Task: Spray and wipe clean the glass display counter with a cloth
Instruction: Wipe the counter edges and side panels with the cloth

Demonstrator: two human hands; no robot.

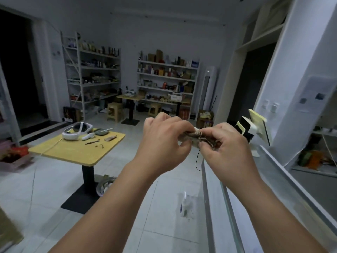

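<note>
Both hands (165, 141) (225, 143) bunch a cloth (194, 136) beside the glass counter (237, 207).

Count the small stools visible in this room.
2. One stool stands left of the far table, the other stool right of it, below the shelves; more may be hidden.
</note>
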